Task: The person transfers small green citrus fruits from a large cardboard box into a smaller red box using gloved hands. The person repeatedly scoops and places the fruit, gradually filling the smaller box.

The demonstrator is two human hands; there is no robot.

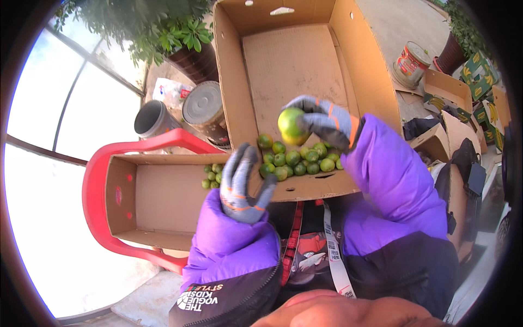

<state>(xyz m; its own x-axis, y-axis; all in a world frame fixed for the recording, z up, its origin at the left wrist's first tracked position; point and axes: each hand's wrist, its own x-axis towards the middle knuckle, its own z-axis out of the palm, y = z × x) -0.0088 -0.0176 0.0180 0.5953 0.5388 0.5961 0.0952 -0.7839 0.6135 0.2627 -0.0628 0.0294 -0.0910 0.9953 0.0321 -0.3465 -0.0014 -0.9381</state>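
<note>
My right hand (327,118), in a grey and black work glove with orange lines, holds a yellow-green citrus fruit (293,126) over the large cardboard box (298,61). My left hand (245,186), gloved alike, is raised with thumb and fingers apart, at the near left corner of that box. Several small green citrus fruits (292,157) lie together along the near side of the large box. To the left, a smaller cardboard box (163,198) holds more green fruits (212,175) at its right end; my left hand partly hides that end.
A red plastic chair (96,192) surrounds the smaller box. Beyond it stand an open bucket (151,118), a lidded bucket (203,104) and a potted plant (196,61). At the right are a metal can (412,65), banana cartons (478,75) and an open cardboard box (449,88).
</note>
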